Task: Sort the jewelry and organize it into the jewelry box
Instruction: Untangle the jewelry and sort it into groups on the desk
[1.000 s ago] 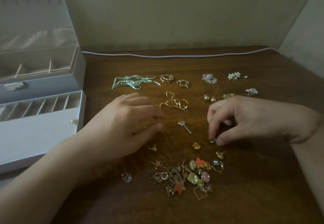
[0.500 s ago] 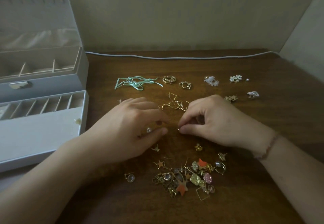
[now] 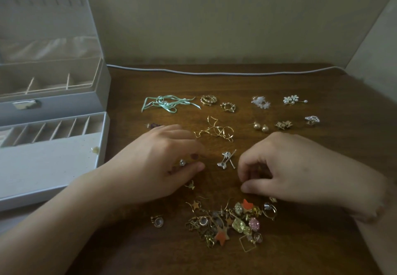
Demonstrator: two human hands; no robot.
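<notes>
Sitting open at far left, the grey jewelry box (image 3: 53, 102) has its lid up w/ a gathered fabric pocket inside; the upper tray shows three divided compartments, contents not readable in the dim light. Its lower drawer (image 3: 51, 152) is pulled out toward the table, w/ a row of narrow slots along the back that look bare; a small yellowish bit (image 3: 95, 149) lies on the drawer's flat front part near its right edge.

Brown wood table (image 3: 300, 242), beige wall behind, a thin white cable (image 3: 236, 73) running along the table's back edge. Sorted pieces in rows at the back: mint ribbon (image 3: 167, 103), two gold hoop clusters (image 3: 217, 102), white flower earrings (image 3: 261, 102), flower-and-pearl pin (image 3: 292, 100), gold ball studs (image 3: 261, 126), and a tangle of gold wire hooks (image 3: 216, 131) in the centre. Unsorted pile (image 3: 232, 223) of mixed gold, orange star and pink pieces sits nearest the camera, w/ one ring (image 3: 158, 221) apart to its left.

Left hand (image 3: 156, 163) rests palm down, fingers curled, a small silver stud (image 3: 182, 162) tucked between thumb and fingers. Right hand (image 3: 285, 167) is curled, thumb and fingertips drawn together just above the pile; can't tell if it pinches anything. Between the hands lie two silver pin-type studs (image 3: 227, 160), crossed and touching.
</notes>
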